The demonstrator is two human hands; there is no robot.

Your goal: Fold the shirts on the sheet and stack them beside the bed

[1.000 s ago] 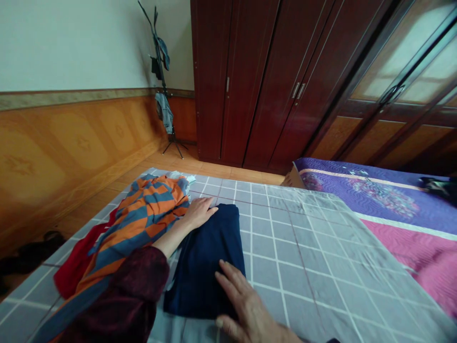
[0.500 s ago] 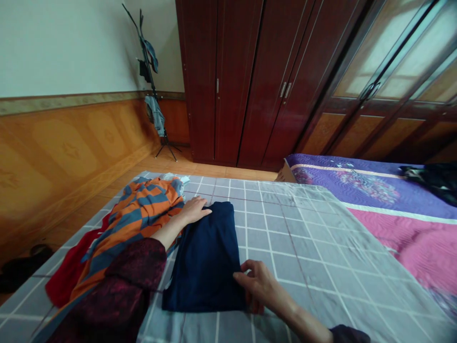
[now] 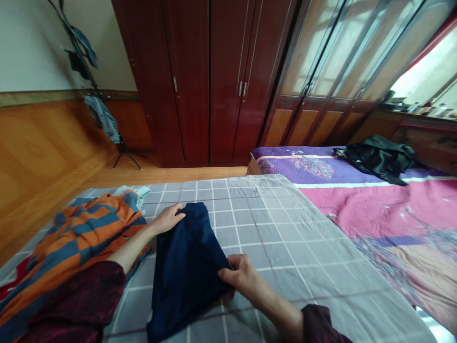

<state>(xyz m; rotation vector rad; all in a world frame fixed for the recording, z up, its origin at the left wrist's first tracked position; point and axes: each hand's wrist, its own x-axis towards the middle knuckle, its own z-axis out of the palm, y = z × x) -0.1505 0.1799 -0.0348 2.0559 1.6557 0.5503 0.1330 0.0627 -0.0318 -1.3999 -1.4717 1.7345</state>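
A folded navy blue garment (image 3: 187, 271) lies on the grey checked bed sheet (image 3: 264, 247), its near right part slightly raised. My left hand (image 3: 167, 218) grips its far left corner, thumb on top. On the right edge, my right hand (image 3: 243, 276) pinches the cloth between thumb and fingers, pulling that edge out to a point. The garment's exact kind does not show in its folded state.
Left of the garment lies a crumpled orange and blue striped cloth (image 3: 96, 224), with red fabric beside it. A second bed with a purple and pink cover (image 3: 342, 205) holds a dark jacket-like heap (image 3: 382, 155). Dark red wardrobes (image 3: 193, 85) and a coat stand (image 3: 85, 62) stand behind.
The view has turned to the right. My right hand has taken hold of the garment's right edge and lifted it, skewing its near part. My left hand has closed on the far corner.
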